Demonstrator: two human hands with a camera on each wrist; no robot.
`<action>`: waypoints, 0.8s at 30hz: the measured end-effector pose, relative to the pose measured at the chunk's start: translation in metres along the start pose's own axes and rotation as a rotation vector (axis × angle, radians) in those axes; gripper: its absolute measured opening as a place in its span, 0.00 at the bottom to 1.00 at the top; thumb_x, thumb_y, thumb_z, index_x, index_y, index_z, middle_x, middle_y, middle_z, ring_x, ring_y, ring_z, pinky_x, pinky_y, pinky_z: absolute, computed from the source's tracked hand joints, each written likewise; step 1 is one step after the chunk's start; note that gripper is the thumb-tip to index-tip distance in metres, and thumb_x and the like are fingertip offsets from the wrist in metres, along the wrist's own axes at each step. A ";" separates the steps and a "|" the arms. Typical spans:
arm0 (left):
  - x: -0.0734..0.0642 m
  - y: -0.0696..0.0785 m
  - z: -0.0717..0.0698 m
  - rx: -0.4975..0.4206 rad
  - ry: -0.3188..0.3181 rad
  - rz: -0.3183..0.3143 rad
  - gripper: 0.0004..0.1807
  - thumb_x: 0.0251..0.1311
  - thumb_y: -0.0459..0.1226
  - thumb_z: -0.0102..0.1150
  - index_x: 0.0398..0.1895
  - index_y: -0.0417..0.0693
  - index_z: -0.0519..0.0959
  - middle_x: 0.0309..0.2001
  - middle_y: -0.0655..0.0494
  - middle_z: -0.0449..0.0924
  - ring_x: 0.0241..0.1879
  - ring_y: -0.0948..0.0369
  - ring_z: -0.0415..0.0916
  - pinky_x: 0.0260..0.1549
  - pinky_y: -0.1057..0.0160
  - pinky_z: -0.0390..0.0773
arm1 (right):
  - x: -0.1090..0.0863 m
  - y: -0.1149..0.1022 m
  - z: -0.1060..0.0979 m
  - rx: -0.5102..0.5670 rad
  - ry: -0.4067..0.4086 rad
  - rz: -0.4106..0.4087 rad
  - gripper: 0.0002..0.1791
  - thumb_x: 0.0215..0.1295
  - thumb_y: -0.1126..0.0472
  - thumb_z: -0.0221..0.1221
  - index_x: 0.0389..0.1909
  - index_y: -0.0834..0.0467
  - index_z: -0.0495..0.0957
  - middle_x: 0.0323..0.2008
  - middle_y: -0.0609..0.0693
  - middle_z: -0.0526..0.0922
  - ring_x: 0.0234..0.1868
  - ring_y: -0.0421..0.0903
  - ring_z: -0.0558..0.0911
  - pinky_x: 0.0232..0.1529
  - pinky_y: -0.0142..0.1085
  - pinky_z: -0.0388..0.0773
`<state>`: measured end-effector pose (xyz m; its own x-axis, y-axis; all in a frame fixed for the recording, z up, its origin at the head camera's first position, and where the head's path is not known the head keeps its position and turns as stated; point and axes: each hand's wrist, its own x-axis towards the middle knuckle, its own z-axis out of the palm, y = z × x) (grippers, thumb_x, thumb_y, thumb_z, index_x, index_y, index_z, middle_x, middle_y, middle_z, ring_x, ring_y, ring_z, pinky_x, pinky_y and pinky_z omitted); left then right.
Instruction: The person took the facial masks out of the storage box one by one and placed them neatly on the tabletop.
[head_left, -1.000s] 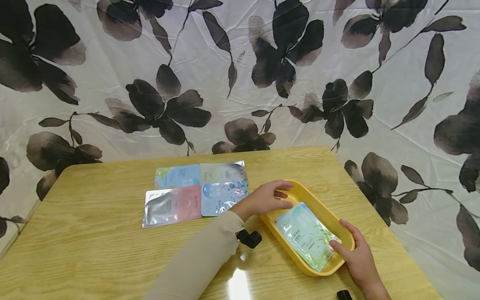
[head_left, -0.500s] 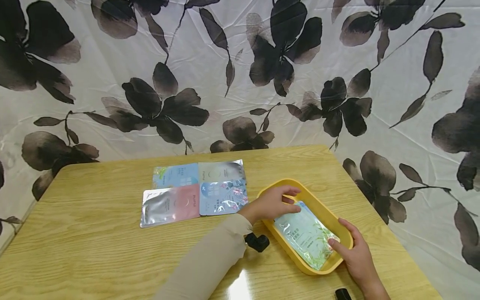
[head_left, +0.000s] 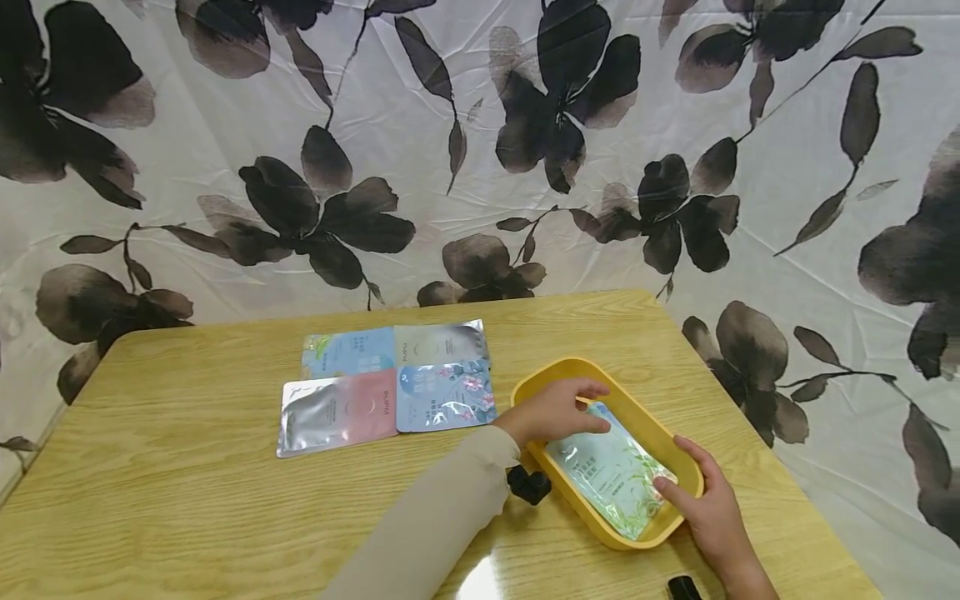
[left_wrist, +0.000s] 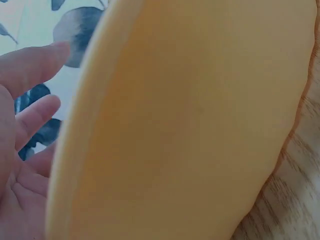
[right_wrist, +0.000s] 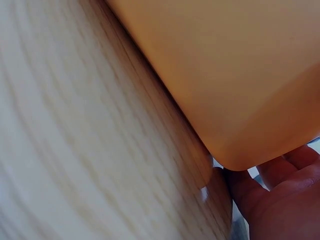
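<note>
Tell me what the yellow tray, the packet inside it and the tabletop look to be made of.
Yellow tray: probably moulded plastic, with smooth matte walls, rounded corners and one even colour.
Green and white packet: likely a foil or plastic film sachet, as it shows glossy glare, wrinkles and printed artwork.
Tabletop: wood or wood-look laminate, pale grain under a glossy coat that reflects light near the front edge.
</note>
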<state>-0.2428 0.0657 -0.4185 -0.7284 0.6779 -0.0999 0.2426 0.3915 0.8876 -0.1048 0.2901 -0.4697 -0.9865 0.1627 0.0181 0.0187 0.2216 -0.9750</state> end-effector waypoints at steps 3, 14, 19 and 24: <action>0.002 -0.001 0.002 0.042 -0.010 -0.038 0.30 0.62 0.42 0.69 0.67 0.50 0.74 0.65 0.51 0.74 0.63 0.54 0.71 0.59 0.61 0.72 | 0.000 0.001 0.000 -0.002 0.001 0.007 0.38 0.68 0.67 0.62 0.73 0.69 0.54 0.67 0.71 0.61 0.49 0.27 0.76 0.43 0.25 0.79; 0.003 0.000 0.004 0.140 -0.020 -0.143 0.28 0.61 0.43 0.70 0.65 0.50 0.76 0.63 0.48 0.74 0.60 0.53 0.73 0.58 0.57 0.73 | 0.001 0.004 -0.002 0.010 -0.005 -0.020 0.37 0.68 0.69 0.62 0.73 0.69 0.54 0.66 0.72 0.61 0.49 0.28 0.76 0.43 0.25 0.79; 0.003 -0.001 0.004 0.146 -0.018 -0.141 0.28 0.61 0.43 0.70 0.64 0.49 0.76 0.62 0.48 0.75 0.60 0.53 0.73 0.57 0.58 0.74 | 0.001 0.005 -0.002 0.004 -0.001 -0.025 0.37 0.68 0.69 0.62 0.73 0.69 0.55 0.66 0.71 0.61 0.49 0.28 0.76 0.43 0.25 0.79; 0.004 -0.002 0.004 0.116 -0.007 -0.134 0.27 0.61 0.42 0.71 0.63 0.49 0.77 0.59 0.49 0.77 0.57 0.54 0.74 0.55 0.60 0.75 | 0.002 0.005 -0.003 -0.028 0.001 -0.011 0.37 0.69 0.69 0.61 0.74 0.68 0.55 0.68 0.70 0.60 0.50 0.25 0.74 0.44 0.23 0.77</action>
<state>-0.2440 0.0701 -0.4229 -0.7546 0.6192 -0.2173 0.2162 0.5472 0.8086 -0.1063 0.2946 -0.4740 -0.9864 0.1616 0.0288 0.0127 0.2498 -0.9682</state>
